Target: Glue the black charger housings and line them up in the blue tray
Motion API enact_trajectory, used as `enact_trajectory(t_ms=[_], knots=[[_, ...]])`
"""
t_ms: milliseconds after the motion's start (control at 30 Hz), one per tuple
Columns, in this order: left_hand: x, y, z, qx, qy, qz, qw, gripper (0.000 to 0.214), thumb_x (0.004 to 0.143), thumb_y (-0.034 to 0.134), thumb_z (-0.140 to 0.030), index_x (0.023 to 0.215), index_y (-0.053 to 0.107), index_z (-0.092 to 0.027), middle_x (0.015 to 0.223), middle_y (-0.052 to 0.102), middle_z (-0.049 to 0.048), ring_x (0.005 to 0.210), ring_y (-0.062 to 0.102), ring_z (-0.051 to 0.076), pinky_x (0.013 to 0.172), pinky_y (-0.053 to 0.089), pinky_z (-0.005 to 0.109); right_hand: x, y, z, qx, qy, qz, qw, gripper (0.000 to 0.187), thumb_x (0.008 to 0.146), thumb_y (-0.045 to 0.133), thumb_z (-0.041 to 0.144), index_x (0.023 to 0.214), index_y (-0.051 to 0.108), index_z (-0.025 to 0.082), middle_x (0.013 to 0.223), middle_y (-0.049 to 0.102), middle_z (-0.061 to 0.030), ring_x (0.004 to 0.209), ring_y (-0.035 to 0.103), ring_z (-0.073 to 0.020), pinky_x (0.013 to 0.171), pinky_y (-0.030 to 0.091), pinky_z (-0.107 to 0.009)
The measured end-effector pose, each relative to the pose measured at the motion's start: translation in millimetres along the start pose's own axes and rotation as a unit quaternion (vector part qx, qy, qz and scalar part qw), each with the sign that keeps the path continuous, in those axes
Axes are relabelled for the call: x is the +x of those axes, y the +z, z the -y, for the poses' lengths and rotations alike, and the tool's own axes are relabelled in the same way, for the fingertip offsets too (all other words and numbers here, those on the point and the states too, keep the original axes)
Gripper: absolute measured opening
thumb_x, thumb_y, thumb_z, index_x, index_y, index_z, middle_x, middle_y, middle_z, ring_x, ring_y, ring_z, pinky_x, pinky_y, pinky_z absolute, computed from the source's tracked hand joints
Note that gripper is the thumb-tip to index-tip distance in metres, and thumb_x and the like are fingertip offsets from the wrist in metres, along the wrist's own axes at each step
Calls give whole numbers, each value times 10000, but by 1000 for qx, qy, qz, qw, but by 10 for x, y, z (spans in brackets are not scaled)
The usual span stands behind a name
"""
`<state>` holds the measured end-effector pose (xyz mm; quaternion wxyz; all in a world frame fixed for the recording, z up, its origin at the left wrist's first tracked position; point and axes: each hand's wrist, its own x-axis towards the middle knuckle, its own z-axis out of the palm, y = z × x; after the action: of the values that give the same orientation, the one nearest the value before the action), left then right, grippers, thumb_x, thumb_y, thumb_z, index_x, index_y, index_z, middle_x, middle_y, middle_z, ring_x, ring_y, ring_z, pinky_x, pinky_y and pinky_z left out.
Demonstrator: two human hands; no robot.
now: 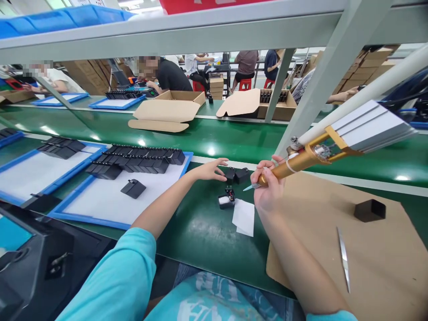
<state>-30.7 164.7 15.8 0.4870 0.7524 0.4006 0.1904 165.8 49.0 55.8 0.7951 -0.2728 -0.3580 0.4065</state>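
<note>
My left hand (214, 170) reaches over the green bench with its fingers apart. Its fingertips are at the edge of a small black box (230, 175); I cannot tell whether they touch it. A second black box (241, 175) stands right beside that one. My right hand (269, 185) is wrapped round a gold-coloured dispensing gun (289, 167), whose pale teal nozzle (248, 188) points left and down towards the boxes. Nearer to me sits an opened black box (226, 201) with a white part and small wiring showing. White paper sheets (244, 217) lie beside it.
Left, a blue-rimmed tray (100, 207) carries rows of black boxes (143, 158) and a single one (133, 189). Right, a cardboard sheet (310, 249) bears tweezers (343, 258) and a black case (369, 210). A metal post (321, 76) rises behind. People sit beyond the green belt (160, 136).
</note>
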Motion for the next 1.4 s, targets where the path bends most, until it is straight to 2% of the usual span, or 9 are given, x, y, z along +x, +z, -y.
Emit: enact_trajectory(t_ms=[100,200,300,433,533,700,900,1033,1400], knots=[[-407,82,-41,-29,5,-15,999,772,677,814,-326,1374,488,-280,1396,538,160,1115,658,268,921,533,427,-14,13,10,9,2,3,1000,322,766,603,263,1065,488,282,797,572,67,476,488,-47,491,378,-226],[-744,358,-33,-10,13,-17,1000,878,637,856,-313,1413,447,-265,1426,524,158,1333,495,305,1083,414,500,-37,26,18,11,8,13,1000,297,771,599,266,1050,498,286,800,565,65,478,483,-48,493,377,-231],[-817,704,23,-6,-8,-33,999,896,665,832,-277,1440,384,-237,1411,545,145,1300,528,297,1100,395,493,-66,41,27,3,-2,24,1000,265,790,577,285,1047,510,288,815,554,58,478,476,-48,496,378,-239],[-715,940,76,25,-12,-67,997,552,770,734,-310,1269,517,-221,1208,678,60,1097,653,261,982,482,408,-103,62,36,5,5,44,999,247,790,587,331,1025,538,275,809,542,51,481,479,-50,490,376,-244],[-734,999,40,78,-11,-104,991,378,843,661,-406,1153,550,-219,1080,713,38,971,684,255,848,517,361,-136,77,41,22,16,67,997,268,775,613,356,1020,563,261,768,550,50,474,490,-59,473,371,-245],[-880,1121,-119,162,0,-178,971,432,867,632,-429,1227,497,-232,1080,713,49,964,692,273,784,516,349,-202,106,62,64,8,93,994,282,800,601,380,1058,549,282,794,587,44,474,509,-71,472,384,-250],[-929,1109,-224,125,52,-260,956,349,775,734,-352,1064,581,-232,973,720,7,874,692,206,786,519,301,-228,135,74,68,-1,83,994,287,796,583,451,1029,551,286,785,585,46,454,499,-70,447,381,-251],[-954,1092,-256,101,72,-265,956,367,753,745,-317,1073,593,-218,964,720,8,841,688,186,793,526,290,-238,151,76,51,-6,82,995,307,792,563,512,1008,546,295,767,575,49,436,487,-73,421,368,-255],[-973,1079,-310,87,69,-259,959,371,762,729,-337,1080,587,-209,955,724,13,827,691,186,771,536,286,-243,145,75,20,-19,73,997,315,798,540,546,990,546,296,804,554,37,432,473,-71,419,365,-270]])
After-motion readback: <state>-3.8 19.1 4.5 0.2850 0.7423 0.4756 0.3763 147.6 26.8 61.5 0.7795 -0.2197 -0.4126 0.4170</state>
